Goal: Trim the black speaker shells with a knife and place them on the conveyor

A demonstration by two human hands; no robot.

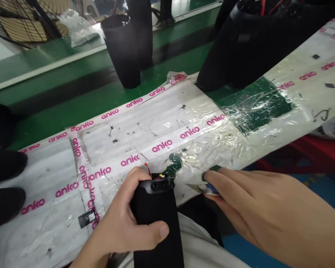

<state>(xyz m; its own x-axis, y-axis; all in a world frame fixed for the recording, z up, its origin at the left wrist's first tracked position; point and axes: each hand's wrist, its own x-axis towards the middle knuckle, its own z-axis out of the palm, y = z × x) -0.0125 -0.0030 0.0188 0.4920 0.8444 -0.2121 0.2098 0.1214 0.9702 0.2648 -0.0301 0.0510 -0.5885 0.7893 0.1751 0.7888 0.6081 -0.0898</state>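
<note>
My left hand (120, 223) is wrapped round a black fabric-covered cylinder (156, 219), thumb across its front. The cylinder's top end has a black plastic rim with thin red wires (148, 169) sticking out. It leans against the near edge of the worktable (58, 175). My right hand (257, 208) is just right of it, fingers pressed together on a small blue-handled blade (203, 188). The blade's tip points left toward the cylinder's top.
The table is covered in white foam sheet taped with pink "anko" tape and crinkled clear film (240, 111). Black cylinders (124, 48) stand on the green conveyor behind. A large black housing (254, 41) lies at the back right. Dark cylinder ends (2, 178) show at the left edge.
</note>
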